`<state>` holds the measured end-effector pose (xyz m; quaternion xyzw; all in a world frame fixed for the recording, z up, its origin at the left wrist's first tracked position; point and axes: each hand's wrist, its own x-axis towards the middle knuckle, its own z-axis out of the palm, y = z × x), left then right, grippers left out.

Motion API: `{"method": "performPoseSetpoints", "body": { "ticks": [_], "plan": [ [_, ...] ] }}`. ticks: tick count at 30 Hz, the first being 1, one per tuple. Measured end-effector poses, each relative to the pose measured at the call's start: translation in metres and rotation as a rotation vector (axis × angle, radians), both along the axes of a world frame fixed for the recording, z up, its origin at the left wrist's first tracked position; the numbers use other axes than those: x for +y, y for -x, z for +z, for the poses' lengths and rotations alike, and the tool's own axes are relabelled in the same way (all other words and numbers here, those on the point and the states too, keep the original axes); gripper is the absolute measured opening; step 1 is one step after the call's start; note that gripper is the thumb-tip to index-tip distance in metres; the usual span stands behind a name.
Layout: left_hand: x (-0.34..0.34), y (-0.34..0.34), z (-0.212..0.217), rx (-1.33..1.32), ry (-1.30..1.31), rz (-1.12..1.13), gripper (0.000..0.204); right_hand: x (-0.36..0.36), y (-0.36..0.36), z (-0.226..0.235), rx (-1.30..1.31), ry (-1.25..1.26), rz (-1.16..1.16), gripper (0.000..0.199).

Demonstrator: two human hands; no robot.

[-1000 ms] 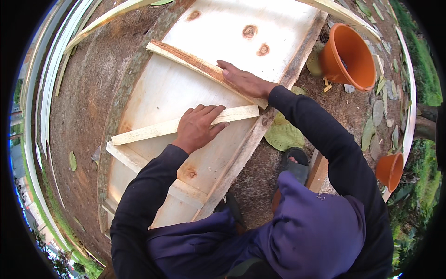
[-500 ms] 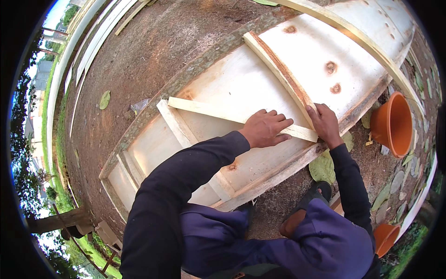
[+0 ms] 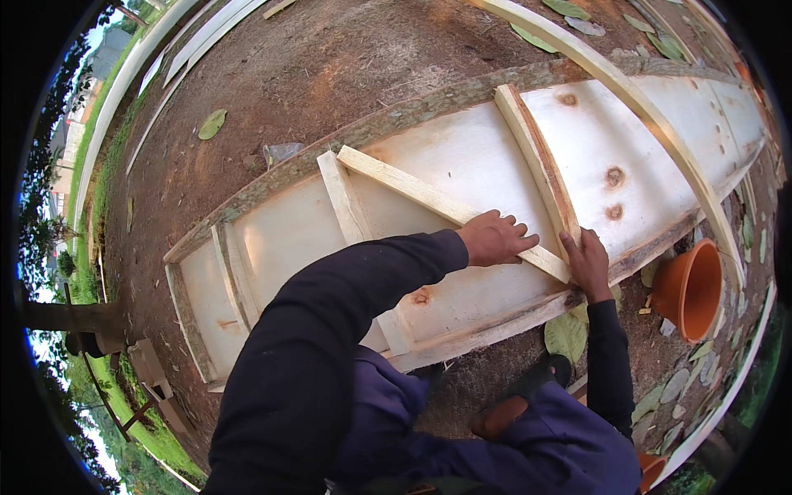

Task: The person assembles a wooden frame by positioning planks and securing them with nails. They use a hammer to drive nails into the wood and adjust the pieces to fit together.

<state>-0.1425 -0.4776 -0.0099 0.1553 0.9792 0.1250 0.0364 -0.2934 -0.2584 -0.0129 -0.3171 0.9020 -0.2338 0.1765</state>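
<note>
A long wooden frame (image 3: 272, 183) with bark-edged sides lies on the ground, backed with pale board (image 3: 462, 157). Across it slants a pale wooden strip (image 3: 404, 184), from a crosspiece (image 3: 345, 198) on the left to the near side rail. My left hand (image 3: 497, 238) is closed over this strip near its lower end, fingers curled down onto it. Just to the right, my right hand (image 3: 587, 262) grips the near end of a thicker wooden crosspiece (image 3: 540, 157), close to where the strip ends. My fingers partly hide both pieces there.
A long thin batten (image 3: 643, 107) arches over the frame's right part. An orange bucket (image 3: 690, 289) stands at the right, beside scattered leaves (image 3: 568, 337). Another crosspiece (image 3: 234, 272) spans the left end. Brown soil (image 3: 330, 74) surrounds the frame; my sandalled foot (image 3: 540, 375) is close by.
My view has turned and shifted, so the frame appears lower and farther right. Both hands keep about the same places on the wood.
</note>
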Motion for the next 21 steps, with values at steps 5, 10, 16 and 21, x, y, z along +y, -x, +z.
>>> {"method": "performPoseSetpoints", "body": {
  "ticks": [5,10,16,21],
  "plan": [
    [-0.003,-0.003,-0.001,0.103,-0.031,-0.017,0.048,0.004,0.001,-0.001,0.024,0.022,0.003,0.054],
    [0.004,0.003,0.002,0.104,0.017,0.003,0.047,0.022,0.023,0.010,-0.072,0.033,0.008,0.063],
    [0.007,0.003,0.004,0.153,0.004,-0.003,0.047,0.043,0.022,0.013,-0.145,0.046,-0.012,0.063],
    [0.005,0.001,0.005,0.150,0.026,-0.001,0.049,0.044,0.016,0.002,-0.021,0.152,0.048,0.065]
  ]
}}
